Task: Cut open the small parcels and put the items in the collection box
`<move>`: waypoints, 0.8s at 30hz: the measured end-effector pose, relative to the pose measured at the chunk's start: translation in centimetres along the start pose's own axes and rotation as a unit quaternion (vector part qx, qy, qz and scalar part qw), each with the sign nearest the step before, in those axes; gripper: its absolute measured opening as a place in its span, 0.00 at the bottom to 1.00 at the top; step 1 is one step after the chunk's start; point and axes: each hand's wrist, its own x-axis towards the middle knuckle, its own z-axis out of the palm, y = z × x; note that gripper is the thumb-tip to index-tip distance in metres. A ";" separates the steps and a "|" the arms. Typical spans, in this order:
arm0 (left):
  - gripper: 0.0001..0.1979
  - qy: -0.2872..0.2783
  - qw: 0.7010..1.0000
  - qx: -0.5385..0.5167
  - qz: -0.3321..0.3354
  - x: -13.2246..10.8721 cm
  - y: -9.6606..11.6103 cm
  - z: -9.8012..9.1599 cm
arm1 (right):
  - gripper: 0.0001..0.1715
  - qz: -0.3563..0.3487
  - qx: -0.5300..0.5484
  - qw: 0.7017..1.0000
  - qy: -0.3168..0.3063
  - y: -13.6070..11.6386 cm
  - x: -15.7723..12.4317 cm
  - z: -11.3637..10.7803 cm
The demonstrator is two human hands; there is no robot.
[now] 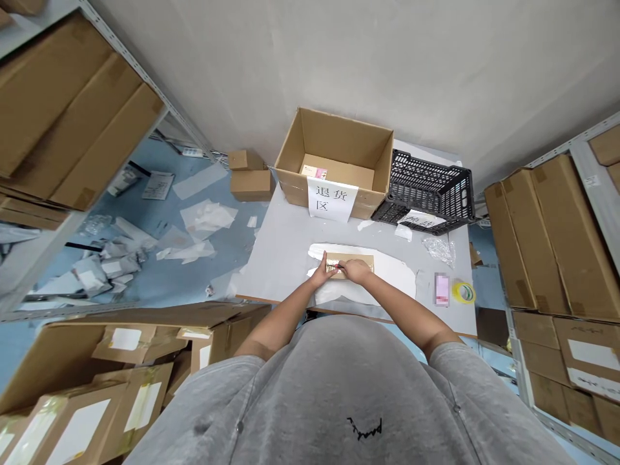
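Observation:
My hands meet over a small brown cardboard box (359,262) with shiny gold tape across its top, lying flat on a white sheet (387,274). My left hand (321,271) grips the box's left end. My right hand (356,271) rests on top of the box and pinches a slim dark tool (340,266), whose exact kind is too small to tell. The tool's tip is at the taped surface. My fingers hide part of the box.
A grey table (276,258) holds an open cardboard carton (334,148) with a paper sign, a black plastic crate (429,190), crumpled clear plastic (440,250), a blurred pink item (441,289) and yellow tape (464,292). Carton-filled shelves flank the table, and paper litters the floor (155,271).

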 end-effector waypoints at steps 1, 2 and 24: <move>0.72 0.003 1.000 0.000 -0.001 -0.1 0.1 0.0 | 0.24 0.000 -0.001 1.000 0.001 0.0 0.0 0.0; 0.72 0.007 1.000 0.001 -0.002 -0.1 0.2 0.0 | 0.24 0.000 -0.003 1.000 0.001 0.1 0.1 0.0; 0.70 0.018 0.999 0.022 0.029 0.0 0.9 0.0 | 0.23 0.118 0.013 0.993 0.012 3.5 -4.6 1.1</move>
